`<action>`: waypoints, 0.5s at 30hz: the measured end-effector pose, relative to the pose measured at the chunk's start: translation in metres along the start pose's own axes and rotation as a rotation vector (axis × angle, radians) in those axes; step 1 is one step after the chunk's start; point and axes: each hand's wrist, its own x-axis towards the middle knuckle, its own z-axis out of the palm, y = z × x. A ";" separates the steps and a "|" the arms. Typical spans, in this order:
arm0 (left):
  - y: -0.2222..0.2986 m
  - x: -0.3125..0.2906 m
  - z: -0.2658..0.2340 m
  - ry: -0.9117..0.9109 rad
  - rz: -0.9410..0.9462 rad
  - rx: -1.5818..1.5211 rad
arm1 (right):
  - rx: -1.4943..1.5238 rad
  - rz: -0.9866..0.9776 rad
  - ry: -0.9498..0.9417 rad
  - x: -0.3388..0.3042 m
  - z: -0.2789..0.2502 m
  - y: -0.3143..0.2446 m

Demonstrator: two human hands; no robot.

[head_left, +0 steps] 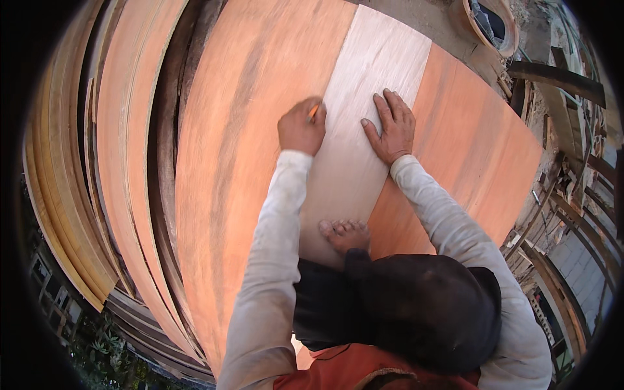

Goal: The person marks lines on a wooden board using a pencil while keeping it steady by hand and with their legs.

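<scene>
- My left hand (301, 127) is closed in a fist around an orange pencil (313, 112), with the tip at the left edge of the pale plywood strip (364, 117).
- My right hand (390, 125) lies flat, fingers spread wide, palm down on the same pale strip near its right edge; it holds nothing.
- The pale strip lies lengthwise on top of a large reddish-orange plywood sheet (260, 97), running from the far edge back toward me.
- My bare foot (344, 234) rests on the near end of the strip, toes pointing away from me, with my dark trouser knee (403, 305) just behind it.
- To the left I see a stack of plywood sheets (97, 162), their edges layered one over another.
- At the top right there is a round tub (497, 23) with a tan rim; something dark lies in it, but I cannot tell what.
- Loose timber offcuts (559, 195) are piled on the right, beside the big sheet.
</scene>
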 end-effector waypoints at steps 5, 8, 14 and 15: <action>0.034 0.163 0.051 -0.010 0.062 0.168 | 0.034 -0.031 0.001 0.001 0.005 -0.007; 0.041 0.189 0.052 -0.027 0.110 0.268 | 0.032 -0.021 -0.018 0.001 0.005 -0.007; 0.007 0.044 0.010 -0.093 0.131 0.073 | 0.029 0.002 -0.028 0.001 -0.002 0.005; 0.000 0.014 -0.006 -0.035 0.119 -0.036 | 0.025 -0.002 -0.032 0.003 -0.002 0.001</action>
